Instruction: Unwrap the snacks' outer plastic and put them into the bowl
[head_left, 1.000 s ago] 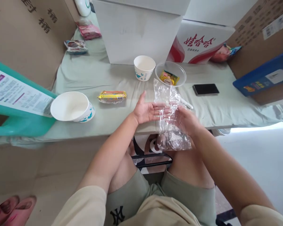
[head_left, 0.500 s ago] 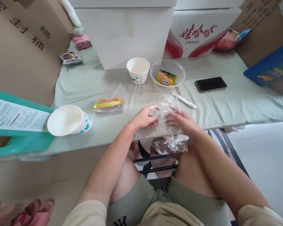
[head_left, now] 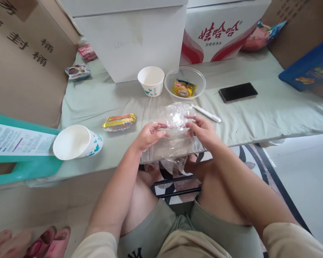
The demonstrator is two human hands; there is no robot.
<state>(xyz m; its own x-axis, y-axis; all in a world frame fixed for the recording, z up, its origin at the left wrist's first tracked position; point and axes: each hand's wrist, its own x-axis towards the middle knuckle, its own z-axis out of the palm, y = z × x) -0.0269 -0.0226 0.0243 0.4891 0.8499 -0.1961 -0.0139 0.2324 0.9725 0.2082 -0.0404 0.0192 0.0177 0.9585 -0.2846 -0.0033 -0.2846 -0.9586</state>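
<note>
A clear plastic bag (head_left: 177, 118) lies crumpled on the front edge of the cloth-covered table (head_left: 258, 118), its lower part hanging over the edge. My left hand (head_left: 149, 134) pinches the bag's left side with curled fingers. My right hand (head_left: 200, 130) grips its right side, fingers bent on the plastic. Just behind the bag stand a clear bowl (head_left: 185, 77) holding a yellow snack packet (head_left: 183, 88) and a small white paper cup (head_left: 151, 80). A white pen-like tool (head_left: 206, 113) lies right of the bag.
A yellow wrapped snack (head_left: 119, 122) lies left of my hands. A larger paper cup (head_left: 76, 141) lies tipped near a teal stool (head_left: 21, 165). A black phone (head_left: 238, 92) rests at the right. White boxes (head_left: 129, 39) and cardboard cartons (head_left: 24, 57) ring the table. Pink slippers (head_left: 45, 242) are on the floor.
The bag, held upright a second ago, has come down onto the table edge. Both hands have closed on it and drawn its hanging part up.
</note>
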